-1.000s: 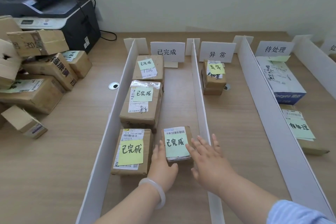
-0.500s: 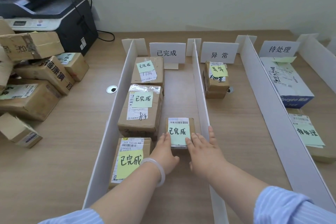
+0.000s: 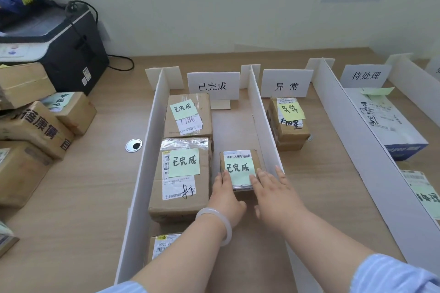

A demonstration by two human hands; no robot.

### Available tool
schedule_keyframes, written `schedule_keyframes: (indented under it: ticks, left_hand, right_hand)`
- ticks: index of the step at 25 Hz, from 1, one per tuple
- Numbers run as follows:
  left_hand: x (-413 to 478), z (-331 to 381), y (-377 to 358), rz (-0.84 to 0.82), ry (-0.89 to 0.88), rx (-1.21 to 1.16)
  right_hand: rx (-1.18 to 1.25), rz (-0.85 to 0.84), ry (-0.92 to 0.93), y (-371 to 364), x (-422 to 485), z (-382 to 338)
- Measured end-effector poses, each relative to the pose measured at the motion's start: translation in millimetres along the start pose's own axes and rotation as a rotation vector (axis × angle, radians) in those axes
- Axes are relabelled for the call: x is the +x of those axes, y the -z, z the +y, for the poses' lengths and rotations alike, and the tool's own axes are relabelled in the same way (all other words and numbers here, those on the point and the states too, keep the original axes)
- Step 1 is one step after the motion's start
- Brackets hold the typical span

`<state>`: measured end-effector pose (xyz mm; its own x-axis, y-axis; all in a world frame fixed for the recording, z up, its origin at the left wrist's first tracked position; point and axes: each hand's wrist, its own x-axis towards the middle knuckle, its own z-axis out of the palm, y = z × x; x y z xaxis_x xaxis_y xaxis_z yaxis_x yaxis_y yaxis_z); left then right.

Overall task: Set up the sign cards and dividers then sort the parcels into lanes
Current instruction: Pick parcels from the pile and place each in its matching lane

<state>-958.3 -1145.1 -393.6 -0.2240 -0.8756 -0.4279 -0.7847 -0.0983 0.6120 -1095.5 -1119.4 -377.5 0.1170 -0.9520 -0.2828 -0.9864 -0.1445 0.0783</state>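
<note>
Small parcel [image 3: 240, 166] lies flat on the table [image 3: 95, 197] in the lane headed by the 已完成 sign card [image 3: 213, 85], at my fingertips. My left hand [image 3: 225, 194] has straight fingers with the tips on its near-left corner. My right hand [image 3: 273, 194] has straight, spread fingers with the tips on its near-right corner. Neither hand wraps it; both are flat and loose, touching only.

Parcel is a brown cardboard box, rectangular, with a white barcode label at the far end and glossy tape along the near edge. A pale green sticky note [image 3: 239, 175] with black handwriting covers most of the top.

Its right side is just beside the middle divider [image 3: 260, 121], a thin upright white board. Close on its left is a bigger taped parcel [image 3: 183, 181], crinkly clear film on top. Beyond that stands the left divider [image 3: 147, 173], same white board. A smooth pale bangle [image 3: 222, 223] is on my left wrist.
</note>
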Motion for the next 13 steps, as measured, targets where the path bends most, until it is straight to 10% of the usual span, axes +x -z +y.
schedule_keyframes:
  ticks: [13]
  left_hand:
    - [-17, 6, -6, 0.048, 0.077, -0.559]
  right_hand:
    - [0.655, -0.01, -0.184, -17, -21, -24]
